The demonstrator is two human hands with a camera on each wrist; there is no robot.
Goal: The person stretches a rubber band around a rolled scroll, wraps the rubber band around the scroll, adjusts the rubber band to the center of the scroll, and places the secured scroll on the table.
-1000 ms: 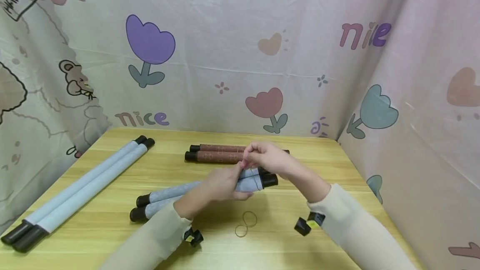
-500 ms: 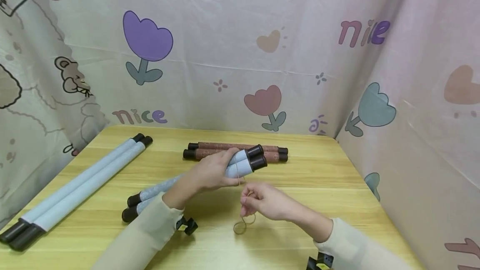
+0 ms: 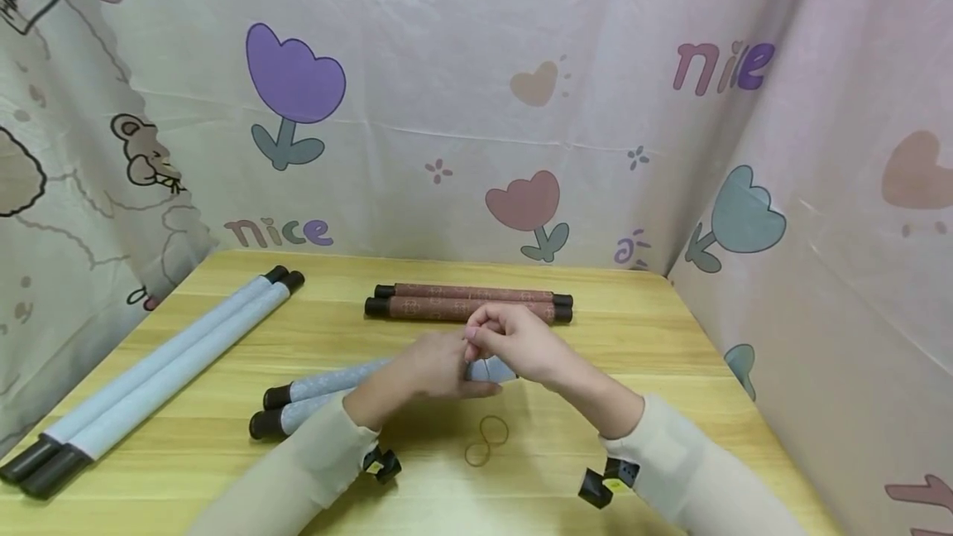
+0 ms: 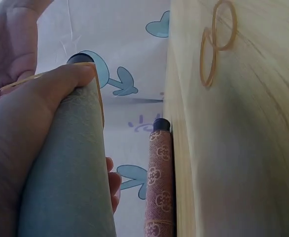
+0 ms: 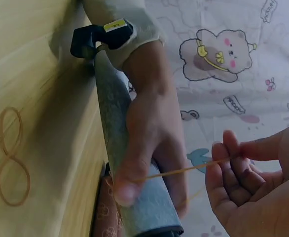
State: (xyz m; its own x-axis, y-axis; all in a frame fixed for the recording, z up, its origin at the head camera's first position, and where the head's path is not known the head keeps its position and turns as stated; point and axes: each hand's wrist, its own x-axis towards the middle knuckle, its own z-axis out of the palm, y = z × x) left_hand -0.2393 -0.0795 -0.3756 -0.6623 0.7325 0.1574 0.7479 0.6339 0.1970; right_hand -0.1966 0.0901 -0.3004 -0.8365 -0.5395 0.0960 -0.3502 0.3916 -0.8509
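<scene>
My left hand (image 3: 430, 366) grips a pair of light-blue scrolls (image 3: 335, 380) with black end knobs, near their right end. A thin tan rubber band (image 5: 186, 169) is stretched tight in the right wrist view, running from the left thumb to my right hand (image 3: 517, 343), whose thumb and fingers pinch it. In the left wrist view the same band (image 4: 101, 96) bends over the scroll beside the thumb tip. The right hand covers the scrolls' right knobs in the head view. On the table below lies a rubber band looped in a figure eight (image 3: 487, 444).
Behind the hands, two brown patterned scrolls (image 3: 439, 309) with black knobs lie side by side. A longer light-blue pair (image 3: 179, 361) slants along the left of the wooden table (image 3: 618, 453). Printed curtains (image 3: 417, 64) rise behind and at both sides.
Half a second ago the right hand was low by the looped band on the table; now it is up at the left hand. The blue scrolls' right end, raised then, has come down.
</scene>
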